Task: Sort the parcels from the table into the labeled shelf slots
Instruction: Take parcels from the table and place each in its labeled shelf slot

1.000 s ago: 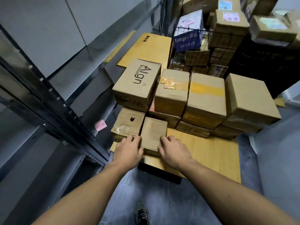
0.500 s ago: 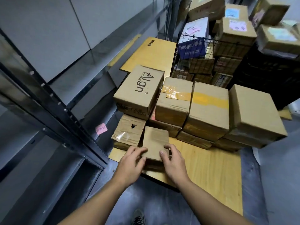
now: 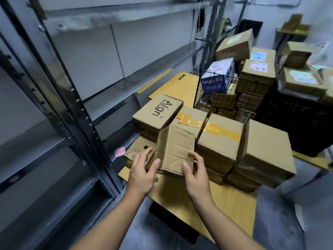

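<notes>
1. Small parcel (image 3: 175,150): a second ago it was lying flat at the front of the table (image 3: 225,204). It is now hanging clear of the tabletop, tipped nearly upright in front of the stacked boxes.
2. Left hand (image 3: 144,170): partly closed, it is gripping the parcel's lower left edge, with the thumb lying on the near face and the fingers wrapping behind.
3. Right hand (image 3: 196,174): it is mirroring that hold at the lower right corner, with the thumb pressing the near face and the fingers curling behind.
4. Align box (image 3: 158,114) and its taped neighbours: they are sitting on the table where they sat before.
5. Meaning for the task: the pick-up appears complete, and carrying is beginning. No label is showing on the face turned toward the camera, so the parcel probably needs turning further. Its label can then be matched to a slot tag such as the pink note (image 3: 119,151) on the shelf rack (image 3: 81,109) at left.
</notes>
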Demonstrator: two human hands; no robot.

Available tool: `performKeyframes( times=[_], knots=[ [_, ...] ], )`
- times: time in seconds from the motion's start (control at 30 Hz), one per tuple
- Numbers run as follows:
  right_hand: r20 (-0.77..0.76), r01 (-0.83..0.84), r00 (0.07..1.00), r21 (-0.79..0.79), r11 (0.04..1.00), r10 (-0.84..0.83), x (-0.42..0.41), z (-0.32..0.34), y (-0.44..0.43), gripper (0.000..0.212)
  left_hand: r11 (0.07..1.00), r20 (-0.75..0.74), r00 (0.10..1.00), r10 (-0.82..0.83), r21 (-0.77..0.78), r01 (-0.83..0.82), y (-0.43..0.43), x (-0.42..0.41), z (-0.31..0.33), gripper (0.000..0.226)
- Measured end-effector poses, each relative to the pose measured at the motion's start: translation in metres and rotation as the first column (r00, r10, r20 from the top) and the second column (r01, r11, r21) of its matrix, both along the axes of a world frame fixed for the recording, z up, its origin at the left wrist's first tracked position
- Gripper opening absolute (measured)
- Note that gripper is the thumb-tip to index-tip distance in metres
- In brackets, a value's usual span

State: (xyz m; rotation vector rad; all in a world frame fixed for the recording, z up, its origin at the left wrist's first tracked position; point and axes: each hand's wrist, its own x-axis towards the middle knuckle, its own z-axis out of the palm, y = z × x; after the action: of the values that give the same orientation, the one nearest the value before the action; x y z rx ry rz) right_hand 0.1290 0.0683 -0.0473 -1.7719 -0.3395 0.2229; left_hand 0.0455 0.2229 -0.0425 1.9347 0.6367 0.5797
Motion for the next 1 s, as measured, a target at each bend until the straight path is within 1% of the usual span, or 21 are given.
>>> performKeyframes(
  times=[0.07,0.13,0.23,0.3,0.37,0.4,0.47,0.5,0.6,0.67,0.73,0.83,0.9,1.0],
  knots=[
    [0.042,-0.063,0.997,0.022,0.998,0.062,0.003,0.013,-0.001,0.036,0.995,0.052,0.998,-0.032,-0.098,0.037,-0.005,-0.001,0.014,0.046],
    [0.088,-0.129,0.988,0.017,0.992,0.127,0.006,0.026,-0.002,0.035,0.988,0.115,0.992,-0.046,-0.138,0.062,-0.01,-0.004,0.028,0.054],
    [0.154,-0.213,0.964,-0.032,0.977,0.215,0.011,0.047,0.001,0.033,0.996,0.147,0.989,0.031,-0.093,-0.017,-0.015,-0.009,0.047,0.058],
    [0.184,-0.23,0.953,-0.087,0.969,0.242,0.013,0.059,0.004,0.035,0.995,0.189,0.979,0.078,-0.069,-0.066,-0.017,-0.014,0.057,0.057],
    [0.179,-0.253,0.946,-0.119,0.96,0.272,0.011,0.071,0.006,0.047,0.993,0.219,0.969,0.115,-0.045,-0.107,-0.021,-0.021,0.066,0.057],
    [0.148,-0.297,0.94,-0.091,0.951,0.308,0.008,0.075,0.007,0.055,0.992,0.23,0.965,0.124,-0.033,-0.12,-0.023,-0.024,0.069,0.055],
    [0.057,-0.407,0.913,0.059,0.912,0.404,0.001,0.084,0.007,0.065,0.992,0.258,0.959,0.12,-0.005,-0.123,-0.026,-0.03,0.074,0.051],
    [0.033,-0.431,0.902,0.131,0.893,0.431,-0.002,0.087,0.007,0.062,0.993,0.276,0.955,0.11,-0.001,-0.115,-0.027,-0.034,0.077,0.049],
    [0.002,-0.384,0.917,0.283,0.879,0.4,-0.002,0.093,0.007,0.037,0.993,0.341,0.933,0.112,-0.076,-0.091,-0.026,-0.039,0.084,0.036],
    [-0.039,-0.368,0.912,0.361,0.857,0.408,0.001,0.097,0.007,0.031,0.985,0.37,0.915,0.163,-0.117,-0.128,-0.026,-0.04,0.088,0.029],
    [-0.061,-0.377,0.896,0.421,0.825,0.44,0.003,0.101,0.007,0.03,0.977,0.36,0.908,0.212,-0.098,-0.189,-0.024,-0.043,0.091,0.031],
    [-0.072,-0.421,0.854,0.486,0.766,0.515,0.002,0.103,0.009,0.029,0.979,0.325,0.923,0.203,-0.08,-0.187,-0.022,-0.051,0.092,0.044],
    [-0.056,-0.452,0.838,0.488,0.747,0.544,0.001,0.104,0.012,0.032,0.983,0.333,0.926,0.18,-0.081,-0.162,-0.02,-0.058,0.093,0.05],
    [0.028,-0.479,0.858,0.402,0.78,0.512,-0.006,0.108,0.021,0.044,0.975,0.333,0.92,0.208,0.002,-0.221,-0.017,-0.069,0.098,0.044]
  ],
)
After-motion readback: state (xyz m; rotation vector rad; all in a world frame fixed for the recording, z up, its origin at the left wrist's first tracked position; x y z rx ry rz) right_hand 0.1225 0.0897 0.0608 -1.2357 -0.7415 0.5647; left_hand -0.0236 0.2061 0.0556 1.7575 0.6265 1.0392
